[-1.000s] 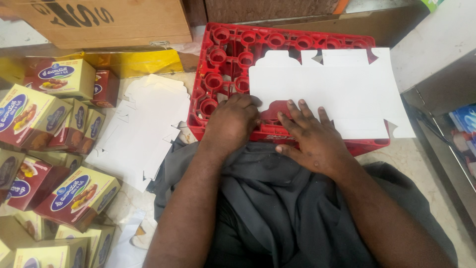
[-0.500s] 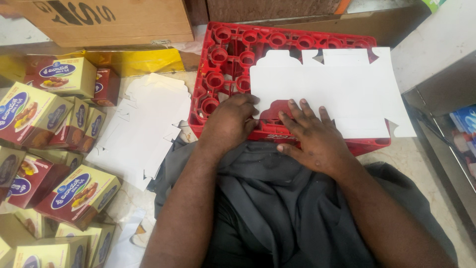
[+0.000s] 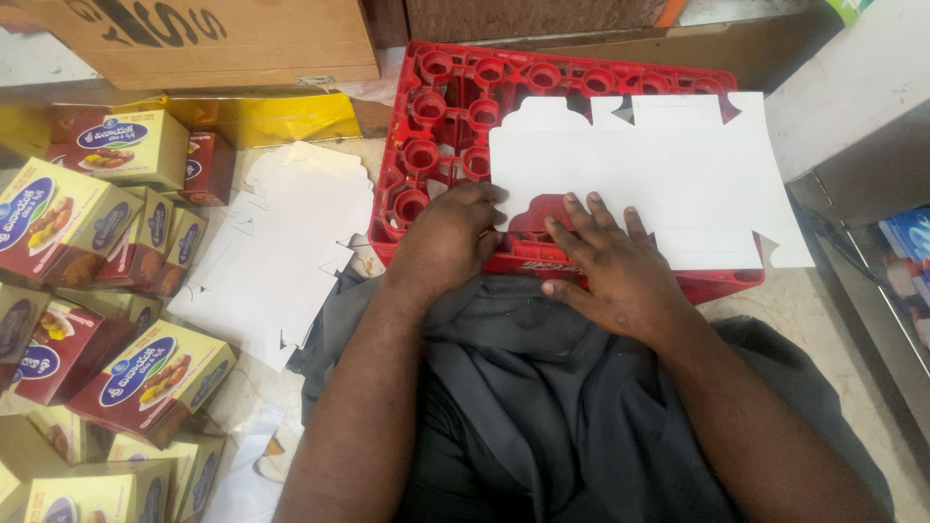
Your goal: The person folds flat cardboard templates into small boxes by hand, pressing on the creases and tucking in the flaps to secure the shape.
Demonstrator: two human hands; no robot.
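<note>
Left hand: the left hand lies on the near left part of the red crate, fingers curled under into a loose fist, knuckles up; the fingertips press at the left edge of the white blank, though whether they pinch that edge cannot be told.

Right hand: the right hand rests palm down, fingers spread and straight, flat on the near edge of the blank; the thumb points left along the crate's near rim. It grips nothing.

Blank: a flat die-cut sheet of white card with notched flaps, lying plain side up across the right half of the crate, its right end overhanging the crate's side.

Crate: upside down on the floor (round bottle sockets show on its left part), just beyond the person's lap.

Lap: dark grey cloth covers the legs, touching the crate's near wall.

Stack: more white blanks lie flat on the floor just left of the crate.

Boxes: folded yellow-and-maroon boxes are heaped along the left edge, near the stack.

Behind: a brown carton stands at top left, with gold foil sheet in front of it.
</note>
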